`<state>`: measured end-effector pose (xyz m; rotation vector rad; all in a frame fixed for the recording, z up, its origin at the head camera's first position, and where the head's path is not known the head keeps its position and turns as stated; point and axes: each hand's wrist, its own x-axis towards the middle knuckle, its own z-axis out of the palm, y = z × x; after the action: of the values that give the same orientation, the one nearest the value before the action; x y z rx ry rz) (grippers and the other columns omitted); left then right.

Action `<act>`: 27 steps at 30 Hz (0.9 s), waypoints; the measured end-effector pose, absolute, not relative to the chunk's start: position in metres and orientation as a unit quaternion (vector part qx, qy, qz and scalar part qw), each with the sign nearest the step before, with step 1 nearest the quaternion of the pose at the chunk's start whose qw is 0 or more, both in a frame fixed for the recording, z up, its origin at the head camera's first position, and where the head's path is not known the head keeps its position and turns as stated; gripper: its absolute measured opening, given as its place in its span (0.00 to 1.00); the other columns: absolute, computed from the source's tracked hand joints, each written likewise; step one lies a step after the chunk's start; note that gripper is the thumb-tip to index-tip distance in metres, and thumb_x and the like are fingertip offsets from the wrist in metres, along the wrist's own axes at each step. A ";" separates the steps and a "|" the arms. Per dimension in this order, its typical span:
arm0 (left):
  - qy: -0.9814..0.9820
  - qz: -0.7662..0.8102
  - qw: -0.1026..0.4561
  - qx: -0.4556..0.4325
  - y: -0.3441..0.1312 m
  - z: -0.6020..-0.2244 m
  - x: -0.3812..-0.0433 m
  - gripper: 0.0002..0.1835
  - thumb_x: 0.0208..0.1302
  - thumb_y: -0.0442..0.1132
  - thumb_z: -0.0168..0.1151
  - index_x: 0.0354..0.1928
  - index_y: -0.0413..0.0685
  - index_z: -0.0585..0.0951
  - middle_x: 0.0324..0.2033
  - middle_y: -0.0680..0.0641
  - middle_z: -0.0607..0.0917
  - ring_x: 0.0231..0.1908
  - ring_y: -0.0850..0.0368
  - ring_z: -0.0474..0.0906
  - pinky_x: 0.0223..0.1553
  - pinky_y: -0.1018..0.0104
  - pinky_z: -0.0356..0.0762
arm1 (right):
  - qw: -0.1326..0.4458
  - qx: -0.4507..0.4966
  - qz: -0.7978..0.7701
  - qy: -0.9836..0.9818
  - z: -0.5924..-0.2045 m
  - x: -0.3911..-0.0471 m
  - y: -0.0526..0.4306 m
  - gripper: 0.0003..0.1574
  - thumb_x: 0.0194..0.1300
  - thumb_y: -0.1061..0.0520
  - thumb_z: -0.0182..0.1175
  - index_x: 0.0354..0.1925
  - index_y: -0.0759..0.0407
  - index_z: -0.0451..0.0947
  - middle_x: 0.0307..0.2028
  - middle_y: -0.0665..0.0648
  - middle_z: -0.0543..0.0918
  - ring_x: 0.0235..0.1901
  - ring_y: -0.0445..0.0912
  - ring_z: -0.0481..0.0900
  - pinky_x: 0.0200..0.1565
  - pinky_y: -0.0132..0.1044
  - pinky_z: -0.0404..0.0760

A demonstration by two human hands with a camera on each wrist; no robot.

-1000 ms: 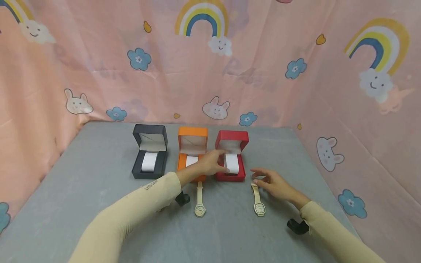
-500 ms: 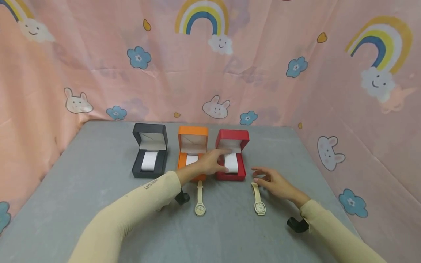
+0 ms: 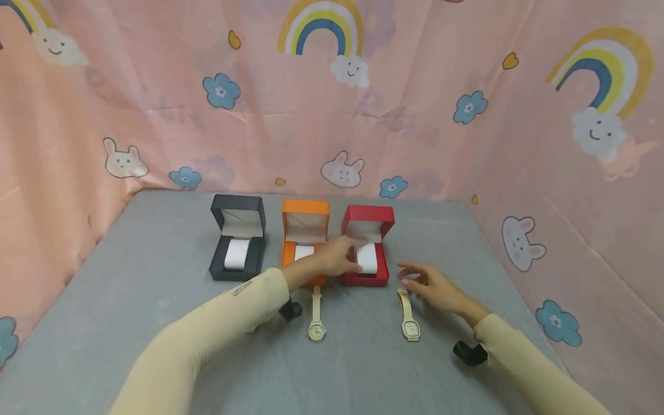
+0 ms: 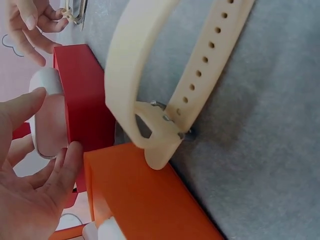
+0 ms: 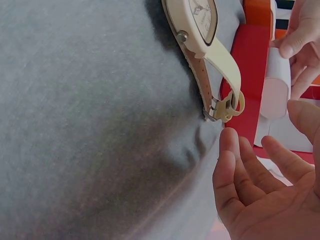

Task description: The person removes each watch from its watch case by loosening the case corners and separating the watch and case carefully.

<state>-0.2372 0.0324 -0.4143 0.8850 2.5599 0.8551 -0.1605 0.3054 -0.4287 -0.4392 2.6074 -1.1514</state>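
Note:
In the head view, my left hand (image 3: 335, 256) reaches across the orange watch box (image 3: 306, 206) to the open red watch box (image 3: 368, 212). Its thumb and fingers are spread at the left end of the white cushion (image 3: 367, 259), thumb tip right at its edge. My right hand (image 3: 437, 291) hovers right of the red box, fingers loosely bent and holding nothing. Just below its fingertips lies a cream square-faced watch (image 3: 410, 329), strap toward the box. A cream round-faced watch (image 3: 316, 331) lies before the orange box. A cream strap (image 4: 129, 60) looms large in the left wrist view.
An open black watch box (image 3: 237, 203) with a white cushion stands at the left of the row. Grey cloth (image 3: 363, 369) covers the table, and a pink patterned curtain (image 3: 249, 138) hangs behind. My left sleeve (image 3: 223, 323) covers part of the cloth.

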 end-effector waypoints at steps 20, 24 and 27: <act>0.888 0.274 0.167 0.330 0.035 -0.427 -0.227 0.35 0.69 0.46 0.65 0.75 0.46 0.67 0.72 0.40 0.69 0.69 0.44 0.62 0.69 0.50 0.69 | 0.099 -0.171 -0.383 0.902 -0.425 -0.162 0.305 0.31 0.72 0.59 0.59 0.69 0.67 0.69 0.60 0.71 0.80 0.50 0.57 0.84 0.48 0.39 0.82; 0.876 0.302 0.181 0.329 0.026 -0.426 -0.218 0.34 0.69 0.48 0.64 0.74 0.48 0.68 0.73 0.43 0.68 0.70 0.47 0.62 0.69 0.49 0.70 | 0.088 -0.167 -0.383 0.904 -0.425 -0.158 0.301 0.30 0.73 0.59 0.59 0.69 0.66 0.69 0.60 0.71 0.80 0.51 0.57 0.84 0.49 0.39 0.82; 0.864 0.337 0.178 0.330 0.016 -0.423 -0.211 0.32 0.69 0.48 0.64 0.73 0.50 0.69 0.71 0.45 0.71 0.68 0.48 0.67 0.69 0.49 0.71 | 0.069 -0.166 -0.394 0.901 -0.423 -0.156 0.296 0.30 0.73 0.58 0.59 0.69 0.66 0.69 0.59 0.71 0.81 0.51 0.57 0.84 0.49 0.35 0.82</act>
<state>-0.2107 0.0161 -0.4225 0.9333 2.4432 0.9525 -0.1565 0.2959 -0.4232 -0.5006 2.7128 -1.1871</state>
